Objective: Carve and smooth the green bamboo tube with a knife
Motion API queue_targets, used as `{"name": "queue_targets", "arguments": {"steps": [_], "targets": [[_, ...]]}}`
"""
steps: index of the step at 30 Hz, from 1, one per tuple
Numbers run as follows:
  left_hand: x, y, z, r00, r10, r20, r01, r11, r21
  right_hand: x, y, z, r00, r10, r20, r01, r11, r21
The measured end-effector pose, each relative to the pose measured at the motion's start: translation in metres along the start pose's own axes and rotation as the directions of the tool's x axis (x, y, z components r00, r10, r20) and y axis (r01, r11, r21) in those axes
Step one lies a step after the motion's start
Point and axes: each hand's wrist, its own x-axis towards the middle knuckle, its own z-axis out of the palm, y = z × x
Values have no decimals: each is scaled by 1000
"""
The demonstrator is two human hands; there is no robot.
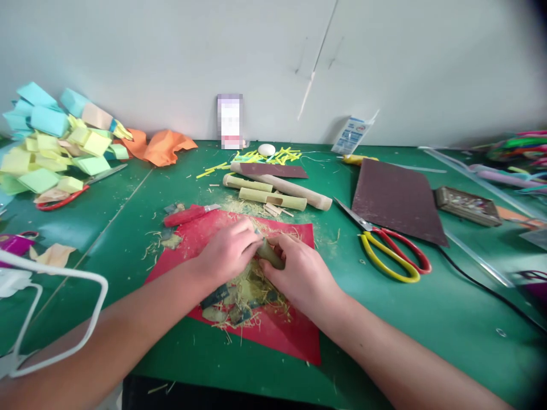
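Note:
My right hand (299,267) is closed around a short greenish bamboo tube (270,254) tilted over a red sheet (294,339). My left hand (233,247) is closed at the tube's far end, fingers pinched together. A small dark grey edge shows at its fingertips, too little to name. Below both hands lie a pile of pale shavings (252,293) and several dark scraps (215,297). A red-handled cutter (188,215) rests at the sheet's upper left edge. Beyond the hands, a bamboo piece with a cut-out slot (294,203) lies beside other bamboo lengths (245,183).
Large scissors (391,245) with red and yellow handles lie right, touching a brown sandpaper sheet (395,196). Folded paper pieces (55,142) heap at left near red-handled scissors (70,196). A white cable frame (100,290) crosses the lower left. A phone (229,121) leans on the wall.

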Motion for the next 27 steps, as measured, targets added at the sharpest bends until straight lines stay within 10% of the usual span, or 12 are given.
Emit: {"name": "queue_targets", "arguments": {"steps": [27], "targets": [[1,3,3,999,-5,-45,5,1000,-3,1,3,1,1000,-1,4,1,1000,19]]}}
